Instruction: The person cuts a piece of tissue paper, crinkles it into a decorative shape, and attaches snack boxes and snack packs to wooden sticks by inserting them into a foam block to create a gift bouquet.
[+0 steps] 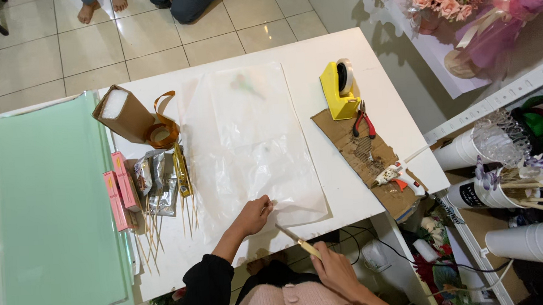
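Note:
A sheet of thin translucent white paper (252,147) lies spread over the middle of the white table (316,57). My left hand (254,215) presses down on the paper's near edge, fingers pinched on it. My right hand (334,268) is at the table's near edge and grips a slim cutter knife (296,238) with a yellowish handle, its blade pointing toward the paper's near edge close to the left hand.
A pale green sheet stack (51,207) fills the left. Pink boxes (120,190), foil snack packs on sticks (161,183), a brown box (124,114) and orange ribbon (162,130) lie beside the paper. A yellow tape dispenser (337,88), pliers (363,120), cardboard (358,148) and glue gun (396,174) sit right. Another person's feet (99,3) are beyond the table.

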